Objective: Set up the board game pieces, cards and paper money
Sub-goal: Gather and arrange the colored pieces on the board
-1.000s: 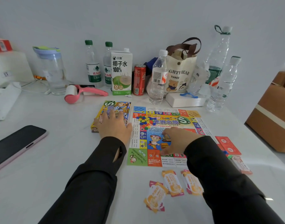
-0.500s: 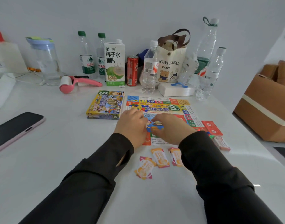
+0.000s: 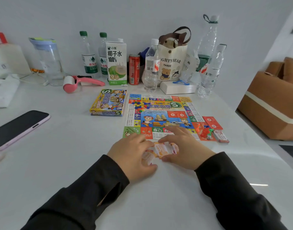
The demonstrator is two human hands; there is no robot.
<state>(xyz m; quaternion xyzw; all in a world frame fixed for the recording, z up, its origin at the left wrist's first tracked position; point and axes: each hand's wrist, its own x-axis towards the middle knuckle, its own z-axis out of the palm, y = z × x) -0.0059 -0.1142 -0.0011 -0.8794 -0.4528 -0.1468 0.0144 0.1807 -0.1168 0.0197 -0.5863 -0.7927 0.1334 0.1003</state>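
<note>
The glossy white surface (image 3: 67, 155) carries the colourful printed paper game board (image 3: 159, 113); just before its near edge, the left hand (image 3: 132, 156) and right hand (image 3: 185, 150) both pinch the orange-and-white paper money notes (image 3: 160, 149); being thin, these may fan apart and slide loose.

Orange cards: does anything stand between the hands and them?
Nothing visible does. The left hand and right hand already hold the orange cards between them, just in front of the game board.
</note>
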